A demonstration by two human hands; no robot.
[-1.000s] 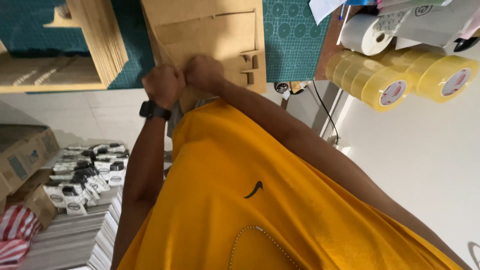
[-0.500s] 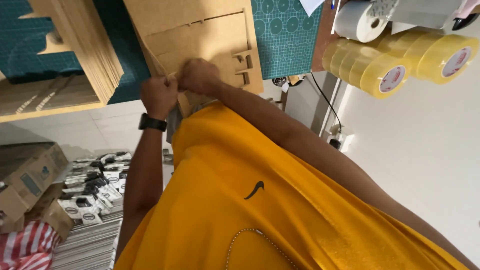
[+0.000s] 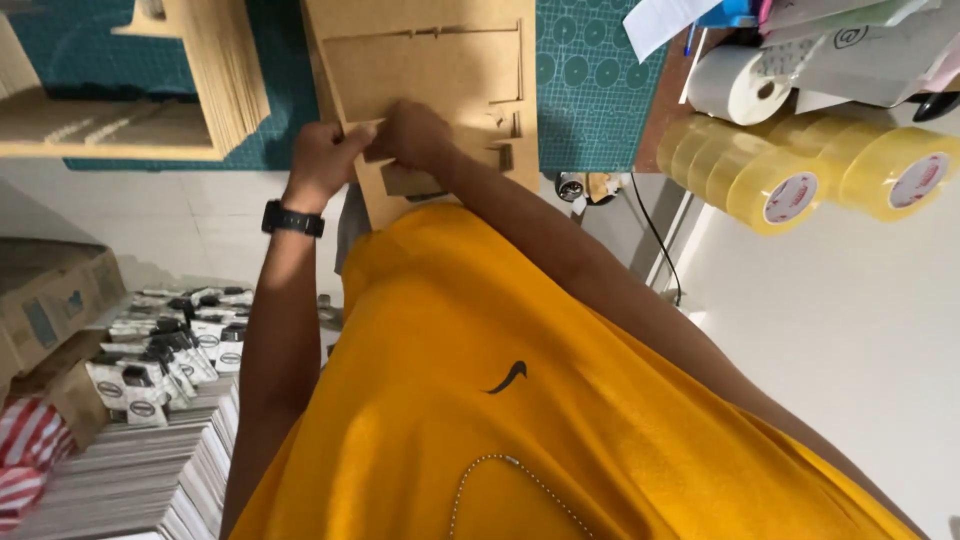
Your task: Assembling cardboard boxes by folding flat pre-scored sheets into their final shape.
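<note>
Cardboard sheet (image 3: 430,70), brown and die-cut with slots and tabs, lies on the green cutting mat (image 3: 590,90) at the table's near edge, its lower end hanging just past the edge toward the person.

From the head camera, both hands meet at the sheet's lower left part. The left hand (image 3: 322,160), with a black watch (image 3: 293,219) on its wrist, has its fingers curled together and pinched on a small cardboard tab (image 3: 365,125) sticking out from the sheet. The right hand (image 3: 420,135) lies on the sheet just beside it, fingers bent down and closed on the cardboard; whether they grip a loose piece or only press I cannot tell. The two hands touch or nearly touch.

A stack of cardboard (image 3: 215,75) stands on the mat to the left, well apart from the hands. To the right sit yellow tape rolls (image 3: 800,165) in a row, a white paper roll (image 3: 735,85) behind them, and loose papers (image 3: 850,45). Below the table, on the left, a carton (image 3: 50,300) and small black-and-white packets (image 3: 170,350) rest on stacked sheets. An orange shirt (image 3: 520,400) fills the foreground.
</note>
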